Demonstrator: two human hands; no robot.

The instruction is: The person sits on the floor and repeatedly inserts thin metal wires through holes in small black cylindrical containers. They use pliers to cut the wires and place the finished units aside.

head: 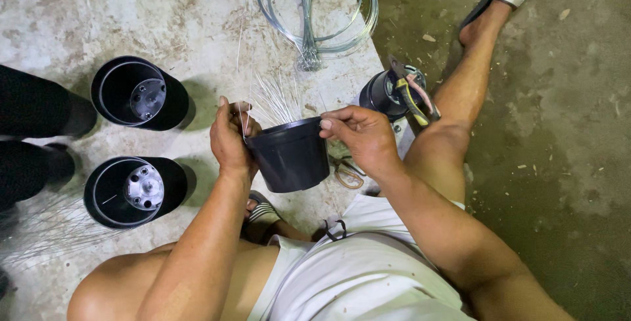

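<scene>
A small black plastic pot is held up between both hands above the floor. My left hand grips its left rim and pinches a thin piece of wire at the edge. My right hand holds the right rim with thumb and fingers. Short cut lengths of thin wire lie fanned on the floor just behind the pot.
Two larger black pots stand at the left, each with a round part inside. A coil of wire lies at the top. Pliers rest on a black pot by my right knee. More thin wires lie lower left.
</scene>
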